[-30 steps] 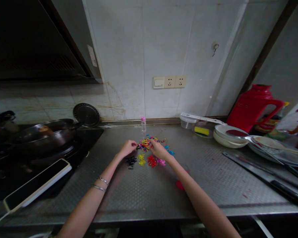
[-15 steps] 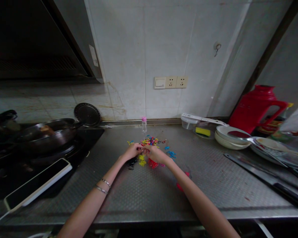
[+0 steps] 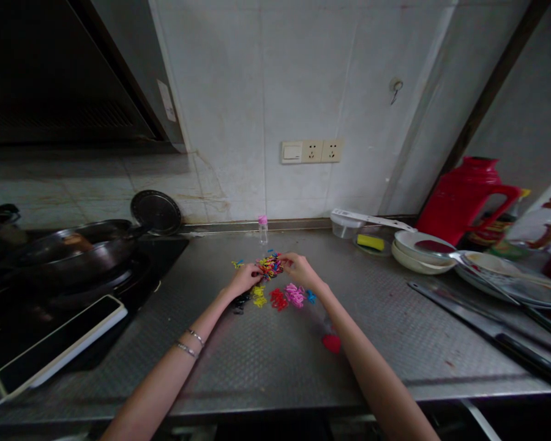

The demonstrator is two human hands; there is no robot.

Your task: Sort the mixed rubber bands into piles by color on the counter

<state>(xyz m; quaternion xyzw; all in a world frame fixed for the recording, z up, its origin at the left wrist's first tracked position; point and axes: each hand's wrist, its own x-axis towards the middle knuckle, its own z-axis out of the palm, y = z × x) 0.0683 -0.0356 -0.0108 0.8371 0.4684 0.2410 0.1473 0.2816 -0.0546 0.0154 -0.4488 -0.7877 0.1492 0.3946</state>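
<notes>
A mixed heap of small coloured bands [image 3: 270, 265] lies on the steel counter [image 3: 266, 355]. In front of it sit separate little piles: black [image 3: 240, 301], yellow [image 3: 259, 296], red [image 3: 278, 299], pink [image 3: 295, 294] and blue [image 3: 311, 296]. My left hand [image 3: 244, 279] is at the heap's left edge, fingers pinched together on something too small to name. My right hand [image 3: 300, 270] reaches into the heap from the right, fingertips pinched among the bands. A small clear bottle with a pink cap [image 3: 262, 229] stands behind the heap.
A dark pan [image 3: 73, 248] sits on the stove at left, a phone [image 3: 59, 346] near the stove's front. At right are stacked white plates [image 3: 420, 251], a red jug [image 3: 463, 196], a yellow sponge [image 3: 370, 242] and a long knife [image 3: 487, 327]. A red bit [image 3: 331, 343] lies by my right forearm.
Both hands drew back together toward the sorted piles half a second ago, then moved forward again to the mixed heap. The pink pile is uncovered now.
</notes>
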